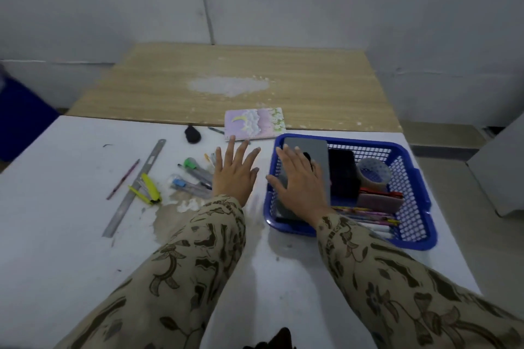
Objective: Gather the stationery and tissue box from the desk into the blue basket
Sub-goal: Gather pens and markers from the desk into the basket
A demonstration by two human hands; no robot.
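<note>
1. The left hand reaches forward over the white desk, back of the hand up, its fingers straight and fanned wide; it holds nothing. Whether the palm touches the desk I cannot tell.
2. Its fingertips stop just short of the near edge of a pastel notebook, which lies flat at the far edge of the desk, against the wooden table beyond.
3. Just to the left of that hand lies a loose cluster of pens (one green-capped, one blue-capped), their right ends hidden under the hand's edge.
4. Further left lie a yellow cutter, a metal ruler running diagonally, and a pink pencil; a small black object sits left of the notebook.
5. The right hand lies flat, fingers straight and together, on a grey slab that stands leaning in the left end of the blue basket; the thumb juts out over the basket's left rim. It curls round nothing.
6. The basket stands on the desk just right of the left hand. Beside the slab it holds a black case, a tape roll, a pink pouch and a row of pencils along the near side.
</note>
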